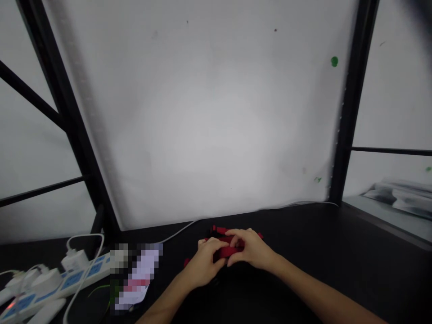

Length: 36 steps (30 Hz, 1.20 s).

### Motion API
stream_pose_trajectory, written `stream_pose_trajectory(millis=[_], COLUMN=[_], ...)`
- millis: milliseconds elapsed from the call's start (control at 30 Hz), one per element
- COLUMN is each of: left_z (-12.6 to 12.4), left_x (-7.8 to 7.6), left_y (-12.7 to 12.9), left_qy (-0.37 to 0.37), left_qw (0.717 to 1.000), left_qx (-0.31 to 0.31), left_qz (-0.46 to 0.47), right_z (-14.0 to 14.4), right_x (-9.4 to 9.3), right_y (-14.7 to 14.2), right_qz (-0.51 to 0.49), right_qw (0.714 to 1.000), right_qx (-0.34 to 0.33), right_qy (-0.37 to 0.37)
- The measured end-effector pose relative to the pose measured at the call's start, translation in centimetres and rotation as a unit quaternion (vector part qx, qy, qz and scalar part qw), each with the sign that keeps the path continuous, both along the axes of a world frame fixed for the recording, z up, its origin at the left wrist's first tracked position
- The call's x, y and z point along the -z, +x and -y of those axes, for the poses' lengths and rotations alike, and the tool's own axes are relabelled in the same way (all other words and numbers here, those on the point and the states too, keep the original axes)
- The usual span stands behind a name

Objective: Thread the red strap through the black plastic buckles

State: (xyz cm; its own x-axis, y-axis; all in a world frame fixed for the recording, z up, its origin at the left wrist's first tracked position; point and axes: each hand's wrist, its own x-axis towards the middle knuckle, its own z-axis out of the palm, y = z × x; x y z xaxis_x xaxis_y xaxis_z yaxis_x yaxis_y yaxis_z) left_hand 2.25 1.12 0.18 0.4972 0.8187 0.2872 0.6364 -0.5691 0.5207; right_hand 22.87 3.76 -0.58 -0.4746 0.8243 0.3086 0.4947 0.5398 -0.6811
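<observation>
Red strap pinched on dark bench: left hand and right hand grip it from both sides, steadying; power strip far left.

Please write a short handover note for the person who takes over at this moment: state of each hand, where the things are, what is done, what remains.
Left hand: closed on the near-left part of the red object.
Right hand: closed over its top from the right.
The red object lies on the black table, near the white back panel. Its exact kind is too blurred to tell.
White power strip with plugged chargers lies far left, untouched.
Done or left: cannot be judged from this view.
</observation>
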Motion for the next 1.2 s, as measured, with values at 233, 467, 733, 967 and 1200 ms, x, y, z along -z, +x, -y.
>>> stream_pose_trajectory(millis=[233, 467, 733, 967, 1200], left_z=[-0.6, -0.1, 0.5, 1.2, 1.7], left_x=[0.6, 0.8, 0.0, -1.0, -1.7], left_y=[-0.9, -1.1, -1.0, -1.6, -2.1], left_qy=[-0.001, 0.01, 0.059, 0.081, 0.075], left_qw=[0.993, 0.994, 0.996, 0.994, 0.995], left_qx=[-0.121, -0.109, -0.056, -0.04, 0.013], left_qz=[0.004, 0.012, -0.048, -0.064, -0.062], right_z=[1.6, 3.2, 2.9, 0.7, -0.5], right_x=[-1.5, -0.6, -0.4, -0.1, 0.6], right_y=[1.1, 1.3, 1.2, 2.3, 2.1], right_qz=[0.018, 0.157, 0.139, -0.136, -0.34], right_qw=[0.99, 0.987, 0.99, 0.977, 0.909], right_qx=[0.127, 0.001, 0.012, -0.048, -0.072], right_qy=[0.063, -0.022, -0.033, -0.155, -0.23])
